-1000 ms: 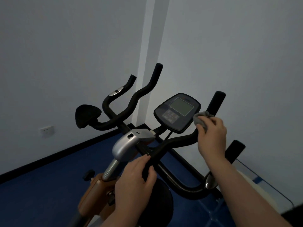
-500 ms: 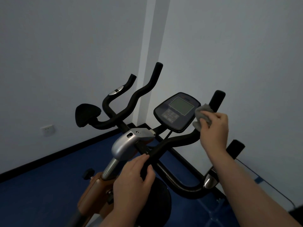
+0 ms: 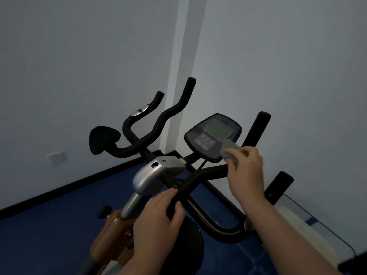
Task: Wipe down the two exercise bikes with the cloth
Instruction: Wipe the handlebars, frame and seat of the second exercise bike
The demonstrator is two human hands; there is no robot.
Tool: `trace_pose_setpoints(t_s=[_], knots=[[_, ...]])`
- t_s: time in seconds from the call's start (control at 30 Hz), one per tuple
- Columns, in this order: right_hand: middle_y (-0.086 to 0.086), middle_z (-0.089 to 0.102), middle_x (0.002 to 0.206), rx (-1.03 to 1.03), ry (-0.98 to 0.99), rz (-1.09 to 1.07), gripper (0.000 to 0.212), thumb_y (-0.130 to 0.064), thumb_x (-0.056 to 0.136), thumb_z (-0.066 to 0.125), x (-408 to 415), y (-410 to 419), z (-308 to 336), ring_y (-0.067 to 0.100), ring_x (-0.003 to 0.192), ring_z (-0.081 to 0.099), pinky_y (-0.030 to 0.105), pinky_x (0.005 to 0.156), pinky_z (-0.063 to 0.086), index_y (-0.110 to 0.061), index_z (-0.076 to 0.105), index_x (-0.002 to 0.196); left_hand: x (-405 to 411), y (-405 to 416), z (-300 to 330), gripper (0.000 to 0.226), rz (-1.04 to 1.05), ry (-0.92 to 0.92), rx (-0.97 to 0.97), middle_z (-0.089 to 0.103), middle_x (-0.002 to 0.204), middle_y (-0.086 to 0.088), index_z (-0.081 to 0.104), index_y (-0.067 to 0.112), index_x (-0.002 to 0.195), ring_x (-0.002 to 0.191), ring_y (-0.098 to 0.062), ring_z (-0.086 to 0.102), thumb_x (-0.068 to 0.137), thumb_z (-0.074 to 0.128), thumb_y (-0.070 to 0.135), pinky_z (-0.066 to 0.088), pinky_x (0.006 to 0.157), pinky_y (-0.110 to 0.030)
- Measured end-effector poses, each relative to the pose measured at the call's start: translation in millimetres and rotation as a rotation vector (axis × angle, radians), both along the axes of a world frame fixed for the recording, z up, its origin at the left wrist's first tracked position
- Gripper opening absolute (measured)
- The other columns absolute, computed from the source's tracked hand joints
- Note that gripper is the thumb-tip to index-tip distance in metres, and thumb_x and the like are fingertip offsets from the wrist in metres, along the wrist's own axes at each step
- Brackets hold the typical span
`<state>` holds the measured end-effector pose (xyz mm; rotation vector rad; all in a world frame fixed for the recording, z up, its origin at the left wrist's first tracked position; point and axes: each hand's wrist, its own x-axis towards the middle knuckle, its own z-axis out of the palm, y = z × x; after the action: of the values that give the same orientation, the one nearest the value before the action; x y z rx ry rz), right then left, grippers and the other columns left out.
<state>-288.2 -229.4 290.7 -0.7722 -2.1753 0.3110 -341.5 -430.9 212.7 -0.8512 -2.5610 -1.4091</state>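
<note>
Cloth [image 3: 228,150]: a small grey wad, held against the lower right edge of the console [image 3: 213,136].
Right hand [image 3: 246,171]: fingers are curled round the cloth, which is pinched and pressed to the console.
Left hand [image 3: 156,217]: the black handlebar [image 3: 200,175] is gripped near its middle, fingers and thumb wrapped round it.
Near bike [image 3: 147,176]: a silver stem cover and orange frame are seen below the handlebar.
Second bike [image 3: 156,124]: black handlebars and an elbow pad are seen behind, near the white wall.
Floor [image 3: 49,225]: blue.
</note>
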Motion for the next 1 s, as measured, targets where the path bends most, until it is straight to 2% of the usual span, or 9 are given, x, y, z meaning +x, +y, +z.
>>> trace_pose_setpoints(t_s=[0.07,0.2,0.27,0.33,0.47,0.53,0.73,0.9,1.0], knots=[[0.003,0.045,0.115,0.000,0.009,-0.012,0.025,-0.007,0.090,0.062,1.7,8.8,11.0,0.014,0.106,0.038,0.023,0.084,0.037,-0.014,0.069,0.113,0.1,0.8,0.0,0.040,-0.001,0.002,0.004,0.056,0.111,0.033,0.062,0.041,0.119,0.106,0.016,0.042,0.083,0.047,0.046,0.033,0.077,-0.006],[0.007,0.040,0.123,-0.142,0.043,-0.069,0.032,-0.018,0.091,0.063,10.8,11.7,6.5,0.022,0.113,0.043,0.028,0.087,0.041,-0.015,0.062,0.123,0.0,-0.4,1.2,0.040,0.003,0.003,-0.008,0.051,0.109,0.037,0.061,0.042,0.119,0.107,0.019,0.037,0.082,0.047,0.046,0.034,0.078,-0.004],[0.004,0.039,0.119,-0.225,0.153,-0.065,0.037,-0.018,0.090,0.066,13.3,1.8,-5.3,0.018,0.107,0.048,0.025,0.091,0.041,-0.014,0.060,0.127,0.1,0.1,1.8,0.039,0.008,0.009,-0.001,0.056,0.112,0.033,0.063,0.041,0.118,0.105,0.017,0.041,0.082,0.049,0.045,0.040,0.077,-0.008],[0.005,0.043,0.117,-0.294,0.262,-0.070,0.035,-0.012,0.090,0.065,13.2,-8.0,-10.5,0.014,0.099,0.051,0.019,0.090,0.040,-0.012,0.062,0.125,0.3,0.3,3.3,0.037,0.013,0.003,-0.004,0.056,0.111,0.033,0.062,0.041,0.118,0.104,0.017,0.041,0.083,0.049,0.044,0.036,0.075,-0.004],[0.004,0.050,0.113,-0.315,0.160,0.040,0.031,-0.004,0.086,0.068,15.5,-15.9,-8.8,0.018,0.094,0.060,0.016,0.081,0.048,-0.016,0.068,0.115,0.1,-0.3,2.9,0.036,0.003,0.006,-0.015,0.058,0.109,0.032,0.061,0.043,0.117,0.102,0.021,0.038,0.084,0.049,0.044,0.032,0.070,-0.001],[0.002,0.051,0.111,-0.262,0.107,0.078,0.033,-0.005,0.085,0.070,17.4,-10.4,-0.3,0.016,0.096,0.058,0.006,0.080,0.042,-0.018,0.068,0.116,0.3,0.1,3.3,0.036,0.000,0.001,-0.010,0.056,0.108,0.033,0.062,0.043,0.117,0.102,0.021,0.037,0.083,0.049,0.043,0.032,0.069,-0.001],[-0.004,0.038,0.117,-0.318,0.149,-0.007,0.043,-0.028,0.086,0.072,14.5,-16.3,-5.9,0.018,0.112,0.048,0.026,0.095,0.042,-0.016,0.062,0.126,1.2,-1.1,3.8,0.034,0.008,0.005,0.011,0.054,0.104,0.033,0.062,0.042,0.115,0.103,0.019,0.038,0.083,0.052,0.041,0.029,0.070,-0.002],[-0.011,0.045,0.106,-0.254,0.108,0.121,0.023,-0.016,0.079,0.078,6.2,-46.6,-22.4,0.007,0.101,0.050,-0.004,0.083,0.030,-0.019,0.074,0.101,0.1,0.6,2.2,0.036,0.006,0.011,-0.012,0.057,0.110,0.031,0.062,0.041,0.117,0.103,0.020,0.036,0.083,0.050,0.043,0.029,0.073,-0.002],[-0.013,0.054,0.100,-0.239,0.054,0.269,0.026,-0.011,0.077,0.078,3.6,-44.0,-8.4,-0.002,0.093,0.052,-0.003,0.080,0.032,-0.024,0.074,0.099,-0.5,0.3,0.7,0.038,0.009,0.003,-0.014,0.061,0.114,0.027,0.063,0.040,0.118,0.103,0.017,0.039,0.083,0.048,0.044,0.034,0.076,-0.007]])
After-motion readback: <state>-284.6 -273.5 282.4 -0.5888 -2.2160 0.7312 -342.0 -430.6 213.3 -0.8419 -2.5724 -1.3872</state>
